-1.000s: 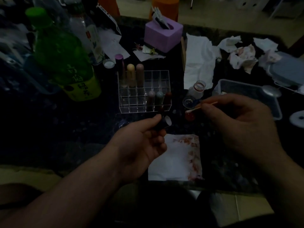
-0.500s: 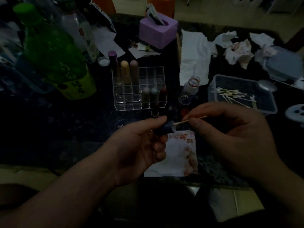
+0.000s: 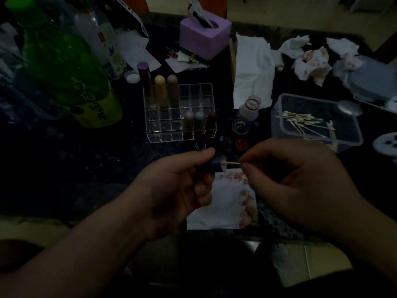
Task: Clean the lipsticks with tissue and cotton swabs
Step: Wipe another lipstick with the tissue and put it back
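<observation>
The left hand (image 3: 178, 190) grips a dark cylindrical lipstick tube (image 3: 211, 167), open end toward the right hand (image 3: 296, 181), which pinches a thin white-tipped cotton swab (image 3: 232, 163); its tip touches the opening. I would turn the tube slowly, pressing lightly, above the stained white tissue (image 3: 225, 205) under the hands.

organizer (image 3: 180, 112) left of swab tub (image 3: 315, 119)

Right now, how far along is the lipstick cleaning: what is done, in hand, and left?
Seemingly done: stained crumpled tissues, six lipsticks in the rack. In hand: left hand holds a dark tube, right hand touches a cotton swab to its open end. Left: one lipstick standing before the rack.
</observation>
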A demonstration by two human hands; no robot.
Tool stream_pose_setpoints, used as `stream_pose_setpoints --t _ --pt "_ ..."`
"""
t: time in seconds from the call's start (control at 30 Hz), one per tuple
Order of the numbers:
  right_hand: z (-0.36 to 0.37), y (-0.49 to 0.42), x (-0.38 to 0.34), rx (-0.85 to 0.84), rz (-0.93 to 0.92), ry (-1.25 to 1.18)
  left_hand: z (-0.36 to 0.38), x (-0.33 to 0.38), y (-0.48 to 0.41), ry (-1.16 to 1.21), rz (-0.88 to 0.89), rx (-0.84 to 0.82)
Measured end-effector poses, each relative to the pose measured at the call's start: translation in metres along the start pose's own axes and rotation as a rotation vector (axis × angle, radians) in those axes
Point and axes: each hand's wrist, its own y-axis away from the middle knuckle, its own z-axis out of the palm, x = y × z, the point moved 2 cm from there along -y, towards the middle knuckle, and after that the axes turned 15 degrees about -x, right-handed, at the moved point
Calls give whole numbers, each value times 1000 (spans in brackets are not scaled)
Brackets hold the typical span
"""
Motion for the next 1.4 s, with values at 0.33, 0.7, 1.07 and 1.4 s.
stream_pose_setpoints --t 0.33,0.7,1.07,1.4 --pt "-6 -1 -4 -53 5 -5 2 2 3 7 1 -7" --pt "-5 0 -6 -125 12 -34 1 0 2 -48 56 -24" --pt "-7 1 -5 -53 -9 32 1 2 3 -114 46 -6" --pt "-8 3 -8 -119 14 -34 0 1 3 -122 191 -89"
